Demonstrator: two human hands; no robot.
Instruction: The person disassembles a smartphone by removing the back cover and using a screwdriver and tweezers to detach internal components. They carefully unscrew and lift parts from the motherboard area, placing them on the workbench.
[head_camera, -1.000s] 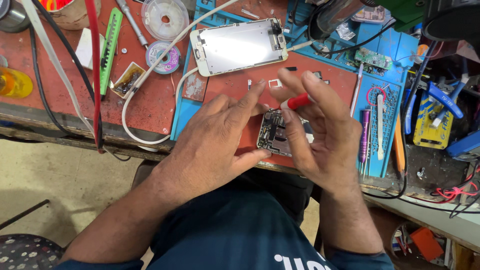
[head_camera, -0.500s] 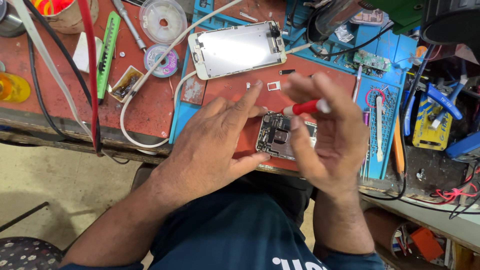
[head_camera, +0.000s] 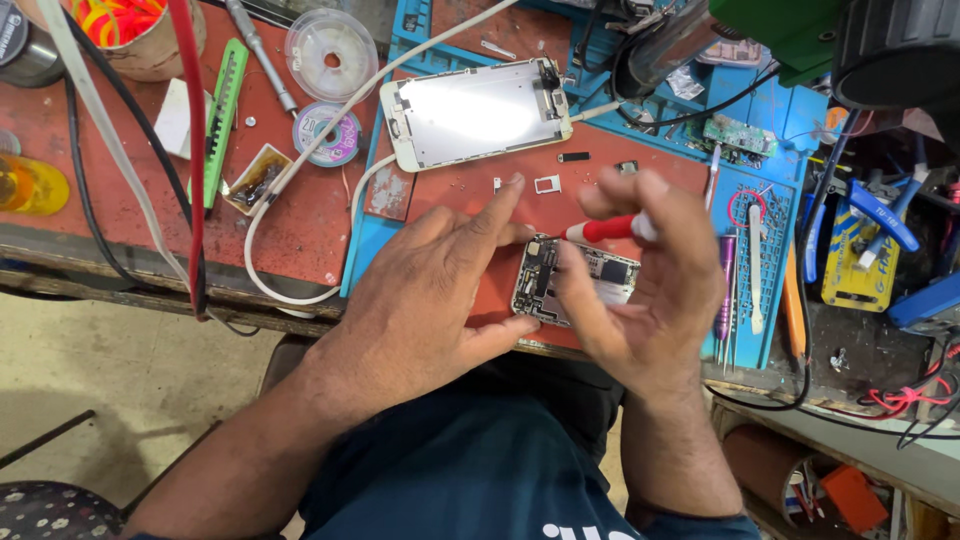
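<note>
An opened phone body (head_camera: 560, 280) with its circuit board showing lies on the red mat (head_camera: 610, 190) near the bench's front edge. My left hand (head_camera: 430, 290) rests on the mat and steadies the phone's left side with thumb and fingers. My right hand (head_camera: 640, 285) holds a small red-handled screwdriver (head_camera: 605, 229), its tip pointing left at the phone's top corner. The detached phone screen (head_camera: 478, 112) lies face down just beyond, at the mat's far edge.
A blue work mat (head_camera: 760, 200) holds spare screwdrivers (head_camera: 724, 285) and tweezers at right. A white cable (head_camera: 290, 180), solder spools (head_camera: 330, 45), a green tool (head_camera: 222, 120) and a small circuit board (head_camera: 738, 136) crowd the bench. Small screws and parts dot the red mat.
My right hand has turned the screwdriver from tilted to nearly level and brought its tip onto the phone's top corner. My left hand stays on the phone.
</note>
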